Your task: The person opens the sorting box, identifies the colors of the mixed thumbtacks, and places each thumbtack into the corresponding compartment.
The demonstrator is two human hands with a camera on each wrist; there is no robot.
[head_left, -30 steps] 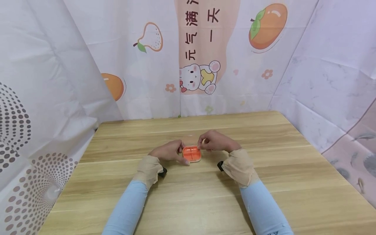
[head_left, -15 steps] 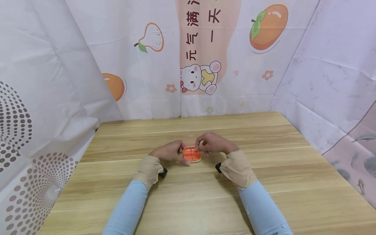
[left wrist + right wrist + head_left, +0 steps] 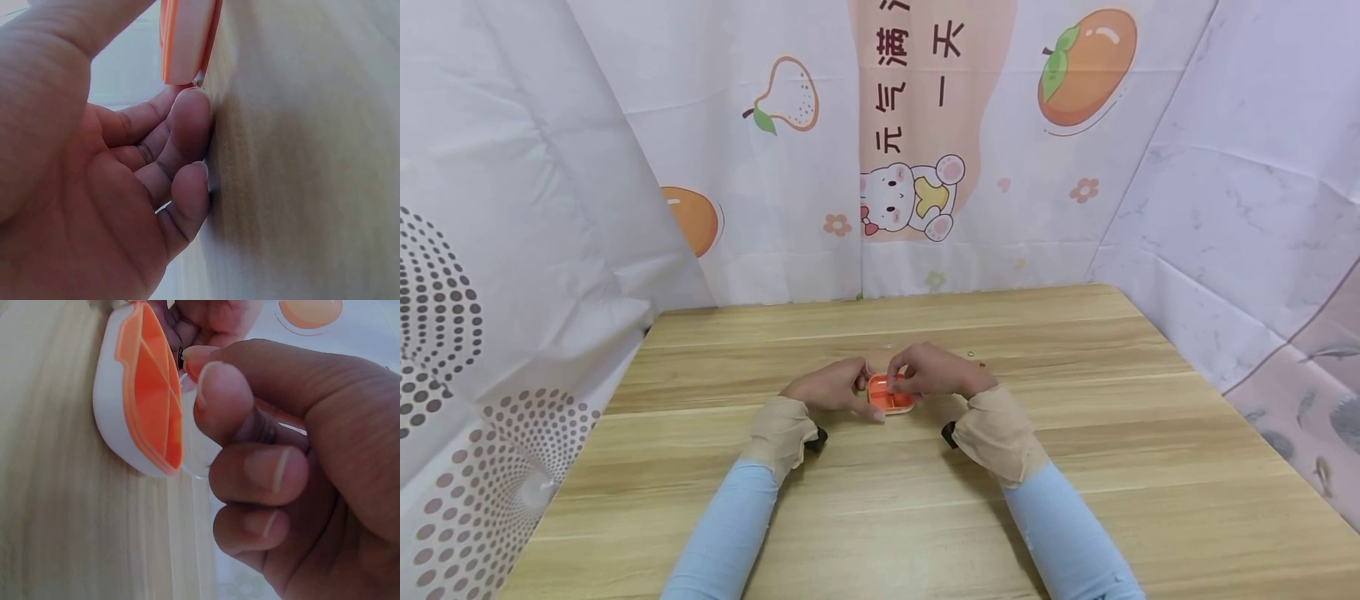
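Observation:
A small orange pill box (image 3: 882, 403) with a white outer shell and several divided compartments sits on the wooden table. Its clear lid (image 3: 880, 358) stands open on the far side. My left hand (image 3: 833, 386) holds the box at its left side, thumb along the front and fingers behind. Over the box's right part, my right hand (image 3: 931, 369) pinches a tiny black piece (image 3: 181, 357) between thumb and index finger; its kind is too small to make out. The other right fingers are curled. The right hand covers part of the compartments in the head view.
Two tiny items lie on the table beyond my right hand, a pale one (image 3: 971, 354) and a dark one (image 3: 982, 364). Printed cloth (image 3: 775, 208) hangs along the table's back edge and both sides.
My right hand has moved left, from the box's right edge to over its compartments. Two tiny items it was covering now show on the table. The left hand and box stay put.

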